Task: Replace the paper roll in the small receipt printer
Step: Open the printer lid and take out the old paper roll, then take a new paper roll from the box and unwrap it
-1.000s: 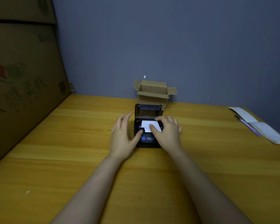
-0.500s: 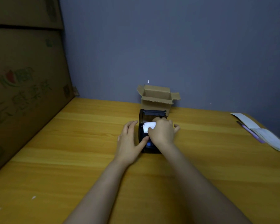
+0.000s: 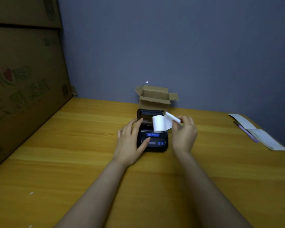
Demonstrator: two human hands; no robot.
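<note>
- Lifted since the earlier frame: the white cylindrical paper roll point(image 3: 158, 123) was lying in the bay under the right hand; it now hangs above the open bay of the small black plastic receipt printer point(image 3: 152, 141), its loose tail drawn out to the right.
- Right hand point(image 3: 184, 131): just right of the printer, thumb and fingertips pinched on the loose tail; the roll dangles from that tail.
- Left hand point(image 3: 130, 140): against the printer's left side, fingers spread, thumb lying over the front panel, bracing the body; not closed around anything.
- Printer lid point(image 3: 149, 113): hinged up at the printer's back edge.
- Judgement, step in hand: taking the roll out of the bay. Advice: keep the left hand pressing the printer down on the yellow wooden desk point(image 3: 72, 153); support the roll itself rather than the tail alone, since the tail may unspool or tear.
- Cannot tell whether this roll is the spent one or the fresh one.
- Count: printers 1; paper rolls in view 1; small open brown cardboard box point(image 3: 155, 98) 1, directly behind the printer; hands 2.
- Far right of the printer, at the desk's edge: white papers point(image 3: 260, 137), number unclear.
</note>
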